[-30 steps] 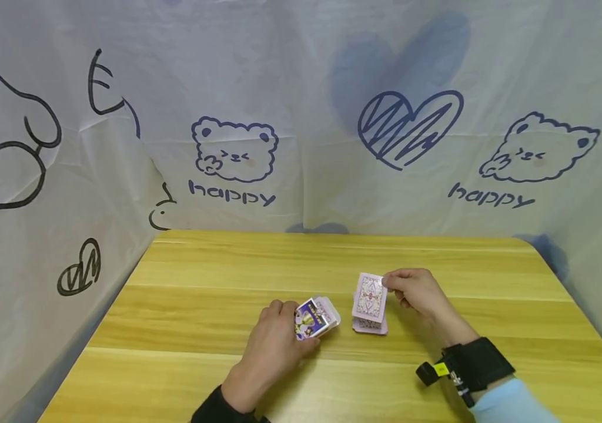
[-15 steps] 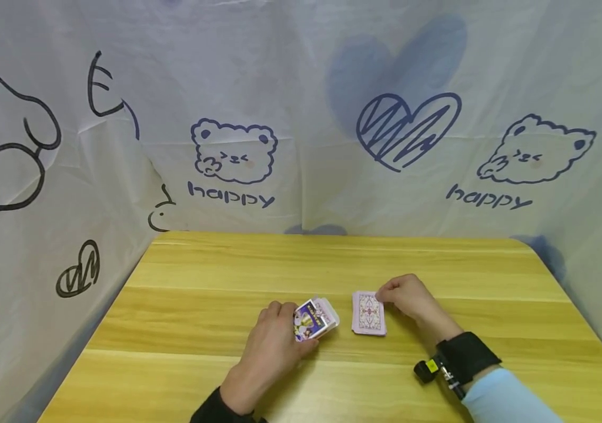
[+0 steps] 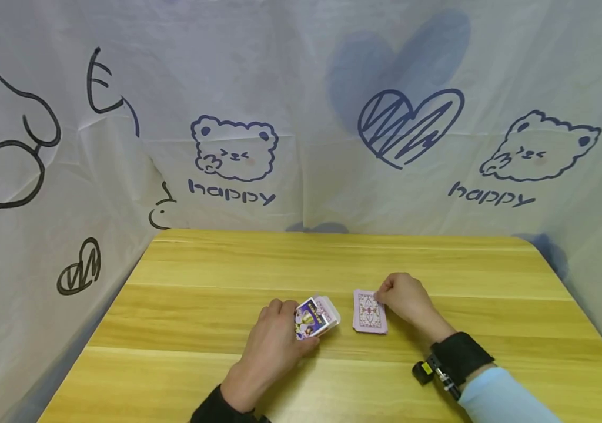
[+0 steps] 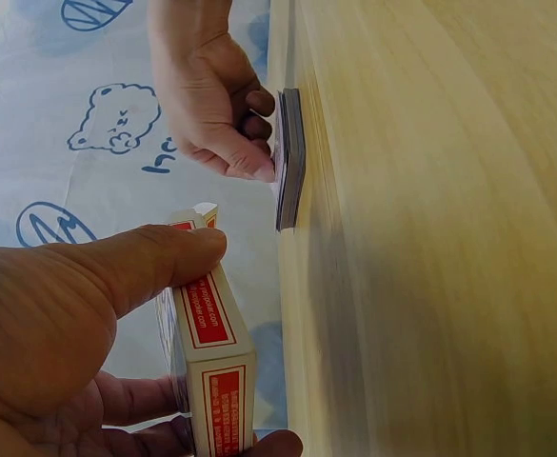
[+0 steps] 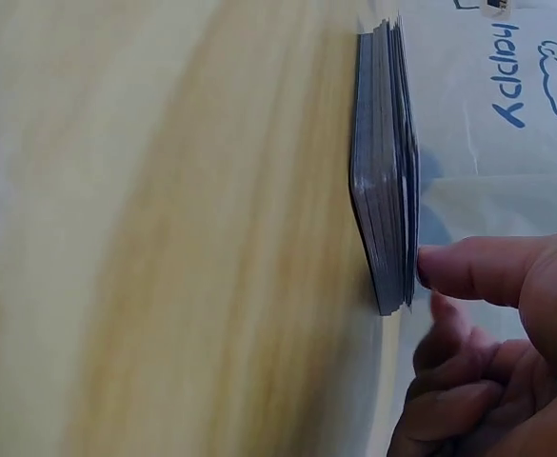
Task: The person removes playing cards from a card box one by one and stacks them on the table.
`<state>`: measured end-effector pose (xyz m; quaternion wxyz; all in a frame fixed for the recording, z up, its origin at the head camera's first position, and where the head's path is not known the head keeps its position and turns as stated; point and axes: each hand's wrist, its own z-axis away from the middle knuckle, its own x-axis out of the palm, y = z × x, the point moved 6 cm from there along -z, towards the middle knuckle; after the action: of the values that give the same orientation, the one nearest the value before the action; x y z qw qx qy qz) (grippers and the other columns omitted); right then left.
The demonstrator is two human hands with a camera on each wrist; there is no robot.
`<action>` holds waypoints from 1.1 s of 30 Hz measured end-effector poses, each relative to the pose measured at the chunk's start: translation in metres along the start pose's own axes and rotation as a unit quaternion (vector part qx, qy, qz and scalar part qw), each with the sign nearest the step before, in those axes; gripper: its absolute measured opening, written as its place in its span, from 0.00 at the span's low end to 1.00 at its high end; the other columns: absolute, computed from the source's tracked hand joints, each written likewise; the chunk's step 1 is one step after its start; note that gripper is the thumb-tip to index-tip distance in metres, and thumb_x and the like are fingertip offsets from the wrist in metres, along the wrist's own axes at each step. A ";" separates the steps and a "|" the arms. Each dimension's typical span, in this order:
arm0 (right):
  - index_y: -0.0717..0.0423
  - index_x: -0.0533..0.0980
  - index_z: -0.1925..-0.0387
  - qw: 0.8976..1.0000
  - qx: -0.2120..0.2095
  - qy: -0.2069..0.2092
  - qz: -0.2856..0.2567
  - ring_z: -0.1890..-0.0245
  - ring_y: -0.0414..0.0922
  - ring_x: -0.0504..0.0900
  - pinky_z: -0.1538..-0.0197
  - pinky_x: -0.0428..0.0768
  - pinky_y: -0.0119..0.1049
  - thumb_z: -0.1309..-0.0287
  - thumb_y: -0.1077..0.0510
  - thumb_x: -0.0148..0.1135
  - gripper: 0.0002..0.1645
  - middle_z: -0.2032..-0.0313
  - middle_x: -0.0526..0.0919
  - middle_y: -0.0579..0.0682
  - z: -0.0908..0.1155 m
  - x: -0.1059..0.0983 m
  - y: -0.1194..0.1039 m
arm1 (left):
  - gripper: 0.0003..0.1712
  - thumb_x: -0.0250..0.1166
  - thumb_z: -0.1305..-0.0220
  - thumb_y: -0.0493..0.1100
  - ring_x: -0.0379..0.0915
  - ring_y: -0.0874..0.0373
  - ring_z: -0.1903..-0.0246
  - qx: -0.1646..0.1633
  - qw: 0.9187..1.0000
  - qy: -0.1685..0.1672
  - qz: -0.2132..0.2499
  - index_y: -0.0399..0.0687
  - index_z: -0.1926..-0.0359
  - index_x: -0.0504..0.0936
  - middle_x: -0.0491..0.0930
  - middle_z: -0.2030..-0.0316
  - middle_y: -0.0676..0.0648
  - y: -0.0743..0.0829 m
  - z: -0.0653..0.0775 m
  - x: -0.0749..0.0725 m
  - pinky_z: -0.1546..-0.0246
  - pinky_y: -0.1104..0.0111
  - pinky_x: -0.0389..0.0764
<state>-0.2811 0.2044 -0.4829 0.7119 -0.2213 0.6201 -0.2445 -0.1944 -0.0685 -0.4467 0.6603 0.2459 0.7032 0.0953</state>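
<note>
My left hand (image 3: 274, 336) grips a card box (image 3: 310, 320) with a purple picture front, the thumb along one narrow side and fingers opposite. Red panels with small print mark that side in the left wrist view, and a patterned card back shows at the box's right end. To its right, a deck of playing cards (image 3: 370, 313) lies face down on the table, pink-edged with an ornate back. The fingertips of my right hand (image 3: 407, 296) pinch the top card at its far right corner; the other fingers are curled beside the deck. The deck's upper layers sit slightly uneven (image 5: 407, 162).
The wooden table (image 3: 216, 258) has a rounded far right corner. White cloth (image 3: 322, 194) printed with bears and hearts hangs behind and at both sides. A wrist strap with a small camera (image 3: 422, 372) is on the right forearm.
A card that my right hand held tilted above the deck has come down flat onto it. The right hand has shifted slightly left; the left hand and box stay in place.
</note>
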 end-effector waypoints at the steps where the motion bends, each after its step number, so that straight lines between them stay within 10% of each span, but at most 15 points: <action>1: 0.58 0.80 0.69 1.000 -0.001 0.005 0.005 0.73 0.45 0.75 0.70 0.70 0.36 0.39 0.58 0.72 0.09 0.72 0.81 0.50 0.000 -0.001 -0.001 | 0.44 0.84 0.50 0.57 0.71 0.55 0.62 0.000 1.000 0.000 0.000 0.33 0.40 0.80 0.78 0.57 0.43 0.000 0.000 0.000 0.68 0.67 0.76; 9: 0.58 0.78 0.67 1.000 -0.005 0.026 -0.006 0.73 0.46 0.74 0.70 0.70 0.36 0.38 0.55 0.71 0.11 0.72 0.80 0.51 0.006 -0.004 -0.004 | 0.44 0.84 0.50 0.57 0.70 0.55 0.62 -0.001 1.000 -0.004 0.006 0.34 0.40 0.80 0.78 0.57 0.43 0.000 -0.001 0.003 0.68 0.67 0.76; 22: 0.58 0.88 0.64 0.983 -0.063 0.015 -0.174 0.69 0.42 0.78 0.66 0.76 0.33 0.31 0.58 0.68 0.08 0.65 0.89 0.50 0.055 0.010 -0.057 | 0.43 0.84 0.50 0.56 0.73 0.52 0.59 0.023 1.000 -0.016 0.010 0.34 0.40 0.80 0.79 0.54 0.41 0.003 0.002 0.007 0.64 0.64 0.79; 33: 0.56 0.89 0.70 0.983 -0.085 -0.038 -0.159 0.79 0.39 0.72 0.77 0.68 0.30 0.37 0.60 0.71 0.06 0.73 0.87 0.45 0.066 0.036 -0.070 | 0.44 0.85 0.50 0.55 0.73 0.52 0.57 0.054 0.998 -0.023 0.017 0.34 0.38 0.79 0.80 0.53 0.42 0.009 0.003 0.009 0.63 0.66 0.78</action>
<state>-0.2163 0.1280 -0.4591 0.6653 -0.3861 0.5680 -0.2927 -0.1896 -0.0568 -0.4511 0.6601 0.2950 0.6880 0.0625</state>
